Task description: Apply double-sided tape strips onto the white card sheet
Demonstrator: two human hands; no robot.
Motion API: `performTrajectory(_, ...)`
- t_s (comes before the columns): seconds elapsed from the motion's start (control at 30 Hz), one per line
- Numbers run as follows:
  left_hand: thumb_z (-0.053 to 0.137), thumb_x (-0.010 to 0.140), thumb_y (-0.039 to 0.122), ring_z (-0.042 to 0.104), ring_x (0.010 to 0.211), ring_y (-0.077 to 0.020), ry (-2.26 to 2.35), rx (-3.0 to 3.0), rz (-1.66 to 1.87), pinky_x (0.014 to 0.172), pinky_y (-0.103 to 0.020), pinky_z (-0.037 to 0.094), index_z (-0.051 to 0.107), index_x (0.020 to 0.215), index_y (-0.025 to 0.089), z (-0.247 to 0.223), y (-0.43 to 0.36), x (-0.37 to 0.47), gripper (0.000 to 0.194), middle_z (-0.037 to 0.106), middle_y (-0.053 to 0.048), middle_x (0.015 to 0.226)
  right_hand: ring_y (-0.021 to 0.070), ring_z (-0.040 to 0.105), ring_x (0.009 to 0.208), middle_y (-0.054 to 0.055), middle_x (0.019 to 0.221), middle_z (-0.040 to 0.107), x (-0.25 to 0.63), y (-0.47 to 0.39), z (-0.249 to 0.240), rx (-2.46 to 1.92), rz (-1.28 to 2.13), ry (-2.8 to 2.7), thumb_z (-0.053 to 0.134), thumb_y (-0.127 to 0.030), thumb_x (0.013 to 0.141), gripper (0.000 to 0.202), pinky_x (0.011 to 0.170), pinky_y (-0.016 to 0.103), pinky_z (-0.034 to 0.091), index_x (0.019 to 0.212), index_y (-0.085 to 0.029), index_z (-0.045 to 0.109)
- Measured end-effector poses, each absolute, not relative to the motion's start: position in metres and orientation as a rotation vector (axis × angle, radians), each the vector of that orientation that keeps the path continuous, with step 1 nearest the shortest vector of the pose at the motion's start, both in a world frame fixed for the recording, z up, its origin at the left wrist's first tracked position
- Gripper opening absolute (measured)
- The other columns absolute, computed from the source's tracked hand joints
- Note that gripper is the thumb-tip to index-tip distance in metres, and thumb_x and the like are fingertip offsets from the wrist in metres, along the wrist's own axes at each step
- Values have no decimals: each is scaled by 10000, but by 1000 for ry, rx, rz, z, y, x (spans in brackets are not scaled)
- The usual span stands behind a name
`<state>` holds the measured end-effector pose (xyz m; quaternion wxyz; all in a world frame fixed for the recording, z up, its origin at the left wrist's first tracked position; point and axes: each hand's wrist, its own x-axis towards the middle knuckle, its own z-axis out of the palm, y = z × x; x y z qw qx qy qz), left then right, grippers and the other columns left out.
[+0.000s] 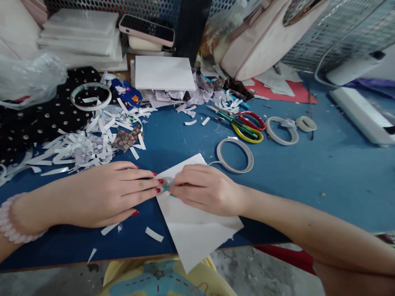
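A white sheet of paper (197, 234) lies at the table's front edge, one corner hanging past it. My left hand (105, 193) rests flat with its fingers stretched out, the red-nailed tips touching the paper's left side. On the same sheet my right hand (210, 189) is closed in a pinch close to those fingertips. A small greyish piece (167, 181) shows between the two hands, and teal shows at the right fingertips. What the right fingers pinch is hidden. Just behind the right hand lies a roll of tape (235, 155), a thin strip running from it toward that hand.
White paper strips (83, 144) are heaped at the left beside black dotted cloth (77, 82). Scissors (249, 125) and more tape rolls (282, 130) lie behind and to the right. A white card stack (165, 73), a phone (146, 31) and a pale bag (256, 45) stand at the back.
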<state>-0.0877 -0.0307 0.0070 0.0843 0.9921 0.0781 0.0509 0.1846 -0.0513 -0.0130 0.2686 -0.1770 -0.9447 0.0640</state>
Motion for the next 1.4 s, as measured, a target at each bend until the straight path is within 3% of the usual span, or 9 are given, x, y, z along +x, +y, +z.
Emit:
performTrajectory(0.77,408,1013,293,548,1285,-221,219,2982,157,1082,-350,397,576,1341,151,6,-31,-86,395,577,-79,1412,119,594,743,51,819,682,185,-52,-11,-492,140,-2598,481,-103,975,187,672,261,494,914,-135,655)
performTrajectory(1.27,466,996,255,568,1249,-247,171,3006,215,960,-372,481,614,1297,193,5,-31,-85,341,610,-72,1372,125,576,724,59,814,682,185,-52,-10,-471,177,-2589,485,-89,969,197,669,265,481,897,-111,666)
performTrajectory(1.4,510,981,254,578,1244,-230,213,2981,232,994,-345,474,639,1270,193,6,-32,-84,322,629,-69,1351,126,577,720,56,807,676,184,-52,-11,-468,147,-2586,518,-83,952,170,659,266,470,872,-110,667)
